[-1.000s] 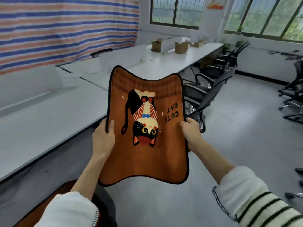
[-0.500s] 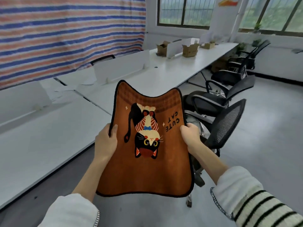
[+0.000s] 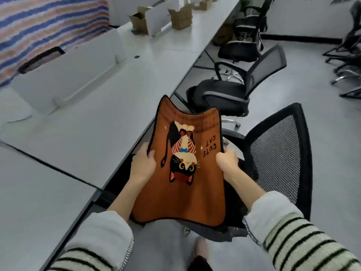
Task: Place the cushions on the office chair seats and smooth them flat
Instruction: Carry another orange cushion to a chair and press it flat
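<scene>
Both hands hold one orange-brown cushion (image 3: 183, 194) in the air, tilted with its printed face toward the camera. The left hand (image 3: 142, 165) has its grip clenched on the cushion's left edge, thumb on the front face and fingers hidden behind; the right hand (image 3: 226, 163) grasps the right edge the same way, at about the same height. The cushion has a black piped border, a cartoon black cat drawn upside down from this view, and the words "CUTE CAT" printed sideways near the right edge. Its far edge dips in a curve between two raised corners, and its near edge hangs over the person's lap. Beneath and behind the cushion stands the nearest office chair (image 3: 281, 159), black with a mesh backrest rising to the right of the right hand; its seat is mostly hidden by the cushion, and the cushion does not appear to lie on it. A second office chair (image 3: 224, 94) of the same kind sits just beyond, its bare seat pushed against the edge of the long white surface (image 3: 109, 114) that runs along the left. A third chair (image 3: 242, 49) stands farther down the same edge. On the surface stand low white dividers (image 3: 64, 75) and, toward its far end, small open cardboard boxes (image 3: 179, 18). Both forearms wear cream sleeves (image 3: 289, 241) with dark stripes. A striped red, white and blue sheet (image 3: 39, 26) hangs in the far left corner of the room.
</scene>
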The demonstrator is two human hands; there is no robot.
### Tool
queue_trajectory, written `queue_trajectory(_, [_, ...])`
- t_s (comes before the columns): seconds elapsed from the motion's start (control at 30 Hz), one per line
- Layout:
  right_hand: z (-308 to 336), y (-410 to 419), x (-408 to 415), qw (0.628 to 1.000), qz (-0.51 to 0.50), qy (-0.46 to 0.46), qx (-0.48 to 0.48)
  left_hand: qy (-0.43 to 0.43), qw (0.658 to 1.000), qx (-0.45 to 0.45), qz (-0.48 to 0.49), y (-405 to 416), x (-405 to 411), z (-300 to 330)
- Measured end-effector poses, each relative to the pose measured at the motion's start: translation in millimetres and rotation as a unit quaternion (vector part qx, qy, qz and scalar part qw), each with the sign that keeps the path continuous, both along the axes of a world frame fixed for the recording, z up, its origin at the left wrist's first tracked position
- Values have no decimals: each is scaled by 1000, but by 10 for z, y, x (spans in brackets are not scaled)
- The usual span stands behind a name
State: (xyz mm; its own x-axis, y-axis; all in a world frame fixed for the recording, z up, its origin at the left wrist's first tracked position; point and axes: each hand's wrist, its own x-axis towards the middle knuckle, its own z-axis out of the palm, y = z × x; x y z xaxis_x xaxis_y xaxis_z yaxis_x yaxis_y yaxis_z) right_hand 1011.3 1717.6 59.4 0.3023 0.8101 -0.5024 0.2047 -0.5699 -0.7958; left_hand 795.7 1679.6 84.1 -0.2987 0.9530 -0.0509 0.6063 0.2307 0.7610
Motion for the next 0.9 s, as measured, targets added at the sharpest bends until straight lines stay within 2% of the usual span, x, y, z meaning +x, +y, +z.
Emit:
queue_trajectory(0.2, [-873,696,174,994,-49,-50,-83,24,993,-107,-41,989,278,-902])
queue_trajectory(0.37, [-1587,885,171,978,-86,-81,-171,21,983,-174,-61,1320,482,-1650])
queue_trajectory(0.6, [-2346,1022,227,961,-136,-106,-215,-4,964,-248,-99,1796,444,-2559])
queue_trajectory(0.7, [-2658,1098,225,951,-165,-132,-224,-39,958,-271,-81,1931,342,-2947])
queue_trajectory(0.8, [-2872,1140,221,938,-181,-177,-236,-29,959,-278,-40,2001,180,-3258])
queue_trajectory(0.9, [-3121,1197,252,921,-159,-237,-265,-37,952,-302,-34,2093,47,-3517])
